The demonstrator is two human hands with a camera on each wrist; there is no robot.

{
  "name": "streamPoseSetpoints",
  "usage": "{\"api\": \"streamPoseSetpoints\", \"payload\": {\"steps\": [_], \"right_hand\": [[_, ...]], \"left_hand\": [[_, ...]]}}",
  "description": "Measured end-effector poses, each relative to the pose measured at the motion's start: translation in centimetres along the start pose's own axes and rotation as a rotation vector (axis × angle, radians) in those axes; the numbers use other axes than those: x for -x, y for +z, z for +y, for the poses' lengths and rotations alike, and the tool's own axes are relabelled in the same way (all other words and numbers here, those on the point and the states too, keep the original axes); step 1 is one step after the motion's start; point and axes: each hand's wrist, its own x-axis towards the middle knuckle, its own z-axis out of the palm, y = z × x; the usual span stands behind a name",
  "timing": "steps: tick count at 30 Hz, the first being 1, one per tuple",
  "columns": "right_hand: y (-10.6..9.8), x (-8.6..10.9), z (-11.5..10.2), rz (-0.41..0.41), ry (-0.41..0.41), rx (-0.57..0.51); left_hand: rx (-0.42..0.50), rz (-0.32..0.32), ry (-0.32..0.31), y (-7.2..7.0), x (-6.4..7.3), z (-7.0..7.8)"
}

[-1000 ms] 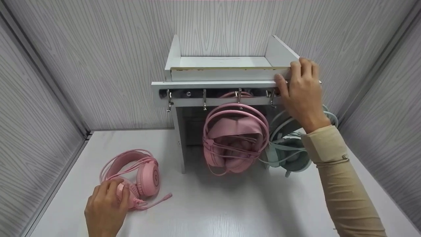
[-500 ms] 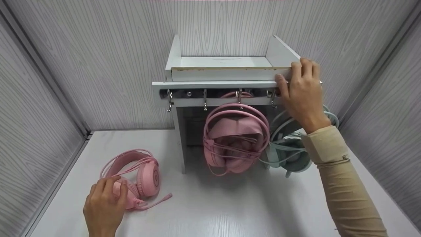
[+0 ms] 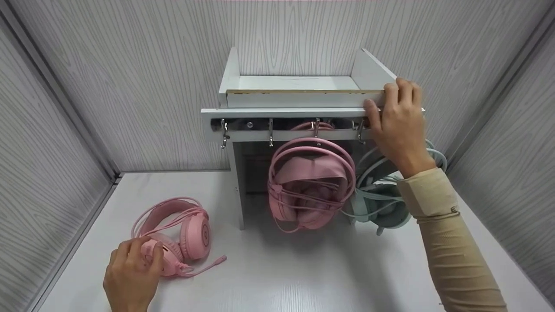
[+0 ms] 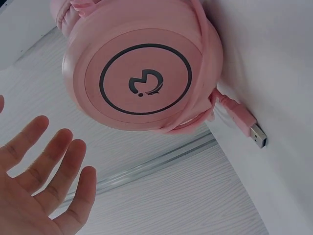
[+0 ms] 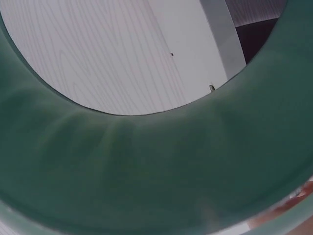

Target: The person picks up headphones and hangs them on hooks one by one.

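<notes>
Grey wood-grain panels (image 3: 130, 65) wall in a white tabletop (image 3: 269, 277), your white hook rack (image 3: 286, 112) standing near the back. Head view: your right hand (image 3: 401, 125) grips the right end of its upper front, fingers bent over the edge, thumb on the front; probably to steady it. An open-topped tray (image 3: 299, 99) crowns the rack, faint marks on its floor. A hanging pink headset (image 3: 310, 169) appears slung from the third hook (image 3: 317, 130), cord bundled across the middle, likely to stop it trailing. Teal headset (image 3: 386, 212) hangs at the right, its support hidden behind your arm. Loose pink headset (image 3: 195, 236) lies on the tabletop left of the rack, mic boom (image 3: 221, 260) pointing rackward; your left hand (image 3: 132, 273) is at its near earcup. Left wrist view: your fingers are spread, apart from the logoed earcup (image 4: 144, 81), holding nothing; a USB plug (image 4: 247, 125) pokes out beside it. Right wrist view: green padded headband (image 5: 146, 161) fills most of it, so you cannot check the right grip there.
</notes>
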Motion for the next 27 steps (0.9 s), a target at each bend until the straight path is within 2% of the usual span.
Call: {"api": "streamPoseSetpoints", "payload": {"steps": [11, 18, 27], "right_hand": [[0.5, -0.2, -0.4, -0.021, 0.013, -0.013], [0.3, -0.2, -0.3, -0.019, 0.022, -0.014], [0.3, -0.1, -0.2, -0.004, 0.020, -0.006]], "left_hand": [[-0.048, -0.073, -0.131, 0.3, 0.3, -1.2], [-0.101, -0.188, -0.250, 0.5, 0.1, -1.3], [-0.098, -0.266, -0.308, 0.8, -0.2, -1.8]]}}
